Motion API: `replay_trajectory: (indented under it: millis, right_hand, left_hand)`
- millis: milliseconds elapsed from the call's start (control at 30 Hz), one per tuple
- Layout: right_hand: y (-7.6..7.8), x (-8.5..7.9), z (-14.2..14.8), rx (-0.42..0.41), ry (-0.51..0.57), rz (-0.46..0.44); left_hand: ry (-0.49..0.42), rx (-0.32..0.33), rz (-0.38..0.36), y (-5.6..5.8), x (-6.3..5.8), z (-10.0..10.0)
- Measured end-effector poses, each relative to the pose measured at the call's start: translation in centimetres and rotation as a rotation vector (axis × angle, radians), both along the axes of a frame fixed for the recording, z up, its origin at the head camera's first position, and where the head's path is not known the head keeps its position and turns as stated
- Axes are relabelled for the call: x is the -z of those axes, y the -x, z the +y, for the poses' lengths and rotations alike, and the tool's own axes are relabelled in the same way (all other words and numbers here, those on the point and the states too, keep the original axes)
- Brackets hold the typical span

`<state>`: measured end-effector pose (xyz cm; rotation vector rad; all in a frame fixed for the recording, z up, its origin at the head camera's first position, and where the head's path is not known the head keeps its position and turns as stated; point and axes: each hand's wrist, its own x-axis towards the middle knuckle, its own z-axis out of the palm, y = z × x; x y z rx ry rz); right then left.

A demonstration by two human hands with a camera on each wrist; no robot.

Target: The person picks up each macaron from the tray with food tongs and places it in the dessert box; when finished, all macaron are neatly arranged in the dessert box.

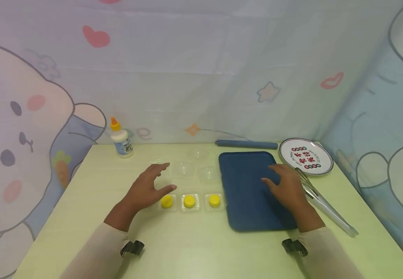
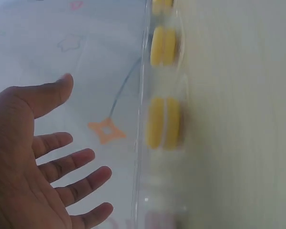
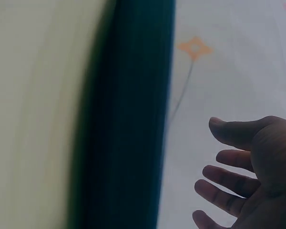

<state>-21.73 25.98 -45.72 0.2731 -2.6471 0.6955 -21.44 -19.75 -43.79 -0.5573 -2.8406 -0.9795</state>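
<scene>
Beside the left grip [image 1: 147, 189], three yellow macarons [image 1: 189, 201] sit in line.

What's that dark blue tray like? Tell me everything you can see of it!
The tray is dark blue, a longish rectangle with rounded corners and what looks like a thin rim. It seems to be smooth plastic. It lies flat on the pale table, between the yellow cookies and the tongs. The right hand hovers over it without touching, hiding part of its right side.

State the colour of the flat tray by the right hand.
Dark blue: the tray shows best in the head view.
</scene>
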Motion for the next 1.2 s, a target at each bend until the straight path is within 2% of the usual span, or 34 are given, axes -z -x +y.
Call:
replay_trajectory:
  millis: [167,367,533,733,900,1067,1200]
  right_hand:
    - [0.9,-0.3,-2.4,-0.053,-0.020,-0.066]
    - [2.1,-0.6,-5.1,-0.110,-0.057,-0.167]
    - [3.1,-1.5,-7.2,-0.184,-0.072,-0.231]
    - [3.9,-2.3,-9.5,-0.284,-0.108,-0.366]
    - [4.6,-2.7,-10.7,-0.364,-0.120,-0.412]
    - [5.1,-2.7,-11.4,-0.377,-0.127,-0.438]
    - [5.3,-2.6,-11.6,-0.359,-0.138,-0.456]
  left_hand:
    - [0.005,-0.014,-0.052,0.5,0.1,2.2]
    - [0.016,0.007,-0.081,1.5,0.5,4.5]
    - [0.030,0.033,-0.115,2.5,0.3,6.3]
    - [0.042,0.077,-0.175,3.3,0.4,7.7]
    - [0.046,0.082,-0.212,3.9,1.0,8.5]
    - [0.049,0.101,-0.238,4.4,1.5,9.2]
    - [0.072,0.093,-0.229,4.6,1.7,9.7]
